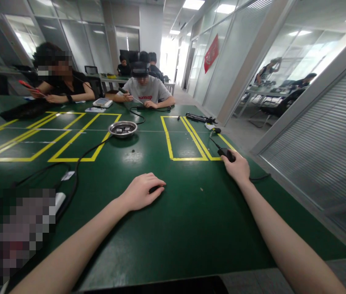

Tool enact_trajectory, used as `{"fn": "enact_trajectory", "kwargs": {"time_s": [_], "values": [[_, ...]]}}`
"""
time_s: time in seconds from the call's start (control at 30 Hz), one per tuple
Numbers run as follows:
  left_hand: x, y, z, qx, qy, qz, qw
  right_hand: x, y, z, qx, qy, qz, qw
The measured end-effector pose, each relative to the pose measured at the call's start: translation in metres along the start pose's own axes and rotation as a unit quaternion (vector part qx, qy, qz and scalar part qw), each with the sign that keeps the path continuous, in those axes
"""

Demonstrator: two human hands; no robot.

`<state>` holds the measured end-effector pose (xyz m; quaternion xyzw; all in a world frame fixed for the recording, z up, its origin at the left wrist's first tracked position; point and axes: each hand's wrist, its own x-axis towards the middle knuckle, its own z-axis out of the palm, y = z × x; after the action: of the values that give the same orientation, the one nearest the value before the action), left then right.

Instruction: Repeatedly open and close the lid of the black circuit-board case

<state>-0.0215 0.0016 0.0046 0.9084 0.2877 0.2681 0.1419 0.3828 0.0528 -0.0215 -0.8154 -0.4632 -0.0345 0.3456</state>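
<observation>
My left hand (143, 191) rests on the green table (179, 228), its fingers curled and the thumb near the fingertips. A dark patch shows between them; whether it is a small thing or shadow I cannot tell. At the right, my right hand (238, 166) is closed around a black power adapter (226, 154) lying on the table. A cable (215, 142) leads from the adapter towards a dark plug (217, 130), and another cable (260, 178) comes out beside my wrist.
A steel bowl (111, 132) with metal parts stands ahead, a black cable (77, 163) running past it. Yellow tape (189, 159) marks rectangles. A folded black tripod-like thing (200, 118) lies at the far right. Two people (143, 87) sit across the table, one holding a tool. Bottom left is blurred out.
</observation>
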Motion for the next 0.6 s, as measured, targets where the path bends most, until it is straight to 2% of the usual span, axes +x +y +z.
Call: {"fn": "enact_trajectory", "kwargs": {"time_s": [0.2,0.5,0.6], "values": [[0.0,-0.001,0.001,0.001,0.0,0.001,1.0,0.0,0.002,-0.005,-0.028,0.022,0.057,0.998],[0.001,0.0,0.0,0.004,0.001,0.009,1.0,0.001,0.009,0.0,0.0,0.101,0.04,0.994],[0.001,0.001,0.001,0.002,0.002,0.01,1.0,0.001,0.01,0.001,0.009,0.107,0.035,0.994]]}}
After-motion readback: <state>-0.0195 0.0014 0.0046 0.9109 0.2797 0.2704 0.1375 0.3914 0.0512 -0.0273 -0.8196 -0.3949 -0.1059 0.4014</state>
